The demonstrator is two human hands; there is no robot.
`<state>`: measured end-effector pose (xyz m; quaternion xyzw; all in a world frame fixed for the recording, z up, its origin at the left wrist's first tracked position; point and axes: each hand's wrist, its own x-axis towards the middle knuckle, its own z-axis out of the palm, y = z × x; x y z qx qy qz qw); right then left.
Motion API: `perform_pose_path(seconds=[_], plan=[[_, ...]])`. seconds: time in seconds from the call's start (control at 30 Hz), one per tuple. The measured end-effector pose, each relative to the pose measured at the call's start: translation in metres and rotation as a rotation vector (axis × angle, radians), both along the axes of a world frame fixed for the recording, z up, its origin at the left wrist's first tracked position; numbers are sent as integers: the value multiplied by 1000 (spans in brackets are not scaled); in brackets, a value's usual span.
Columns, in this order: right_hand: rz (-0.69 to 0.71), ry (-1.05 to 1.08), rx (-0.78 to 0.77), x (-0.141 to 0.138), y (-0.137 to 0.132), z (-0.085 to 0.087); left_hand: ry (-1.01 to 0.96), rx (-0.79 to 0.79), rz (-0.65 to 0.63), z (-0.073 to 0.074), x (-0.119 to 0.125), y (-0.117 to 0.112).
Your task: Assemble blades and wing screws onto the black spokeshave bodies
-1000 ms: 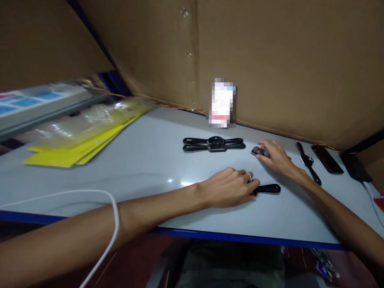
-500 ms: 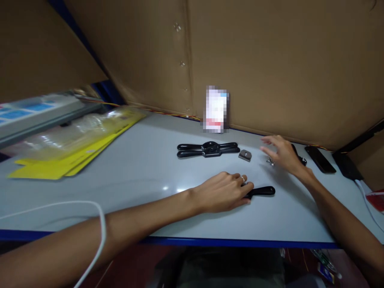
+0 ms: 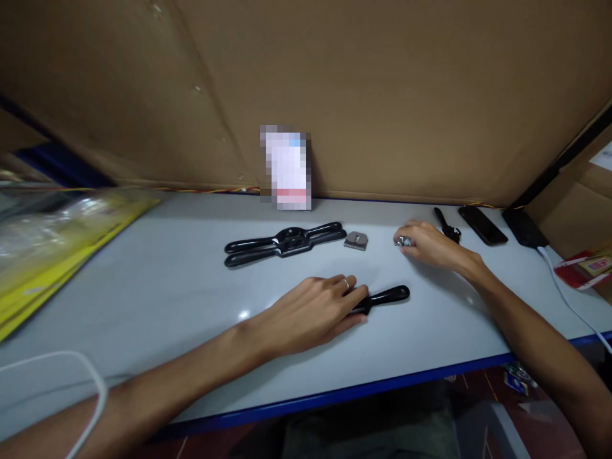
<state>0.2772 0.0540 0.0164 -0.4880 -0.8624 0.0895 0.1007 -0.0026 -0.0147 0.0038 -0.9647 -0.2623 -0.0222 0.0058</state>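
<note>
My left hand (image 3: 325,312) is closed over the middle of a black spokeshave (image 3: 389,296) lying near the front of the table; one handle sticks out to the right, and the hand hides the rest. Farther right, my right hand (image 3: 430,245) pinches small shiny metal screws (image 3: 403,241) at the tabletop; the fingers partly cover them, so their number is unclear. Two more black spokeshave bodies (image 3: 287,243) lie side by side behind my left hand. By their right ends rests a grey metal blade piece (image 3: 356,241) with a slot.
A blurred upright screen (image 3: 291,172) leans on the cardboard wall. Back right lie a black wristwatch (image 3: 448,226), a phone (image 3: 482,225) and a black box (image 3: 524,228) with a white cable. Yellow sheets (image 3: 81,258) and clear plastic bags lie left. Another white cable crosses my left forearm.
My right hand has come down and closed on the small metal screws, having hovered open near them. My left hand stays on the spokeshave. The camera view has turned to the right.
</note>
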Motion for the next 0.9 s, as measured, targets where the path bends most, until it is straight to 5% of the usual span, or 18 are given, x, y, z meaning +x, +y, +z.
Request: perform_pose_path(seconds=[0.4,0.53,0.63,0.77,0.9], plan=[[36,173,4,-45,-12,-4,3,-5,4,-2,-2,0],[-140,281,127,-12,0,17,-16,-17,0,-3,-3,1],[-280,56,154,23,11,27,-38,-32,-4,-2,-3,0],[-306,-54,76,47,17,19,-34,-40,5,-1,-3,0],[-323,-96,38,43,16,7,-40,-43,1,-2,-4,1]])
